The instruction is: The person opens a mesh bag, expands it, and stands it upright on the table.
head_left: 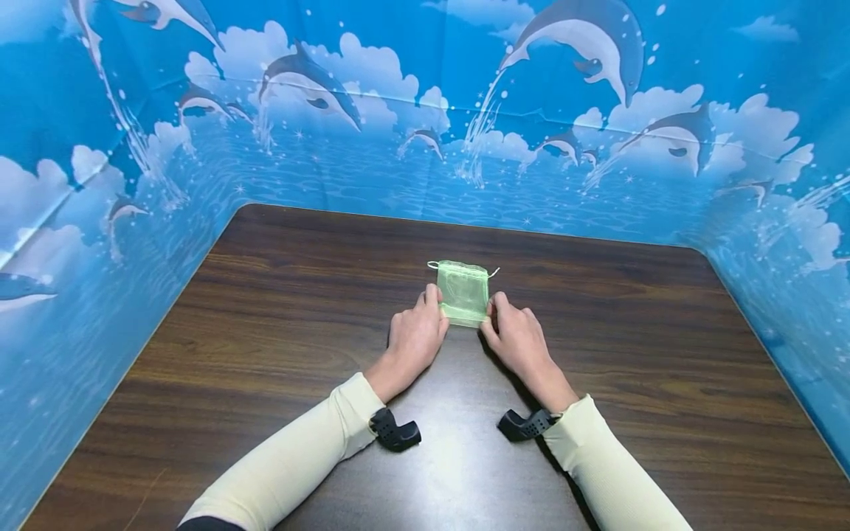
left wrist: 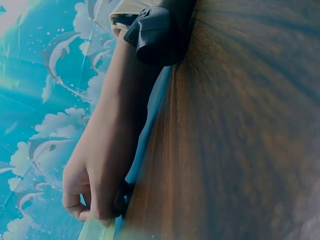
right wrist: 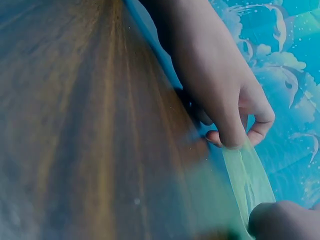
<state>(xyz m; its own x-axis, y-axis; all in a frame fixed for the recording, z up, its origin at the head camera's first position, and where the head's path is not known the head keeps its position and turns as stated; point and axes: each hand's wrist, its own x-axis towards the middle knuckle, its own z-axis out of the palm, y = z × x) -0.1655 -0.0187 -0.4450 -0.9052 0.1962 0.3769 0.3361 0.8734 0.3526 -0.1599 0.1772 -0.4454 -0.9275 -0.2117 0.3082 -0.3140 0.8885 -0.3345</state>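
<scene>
A small sheer light-green drawstring pouch [head_left: 463, 291] lies near the middle of the table, its white cord ends sticking out at both top corners. My left hand [head_left: 416, 332] pinches its left edge near the bottom corner. On the opposite side, my right hand [head_left: 521, 335] pinches the lower right corner between thumb and fingers. The right wrist view shows the pouch's thin fabric [right wrist: 247, 180] stretched between the two hands. Only a bit of the green fabric [left wrist: 95, 230] appears at the bottom of the left wrist view.
The dark wood-grain table [head_left: 279, 295] has rounded far corners. Blue curtains with dolphins and clouds [head_left: 398, 110] surround its back and sides. Black wrist cameras [head_left: 396, 431] are strapped at the cuffs of both pale sleeves [head_left: 299, 453].
</scene>
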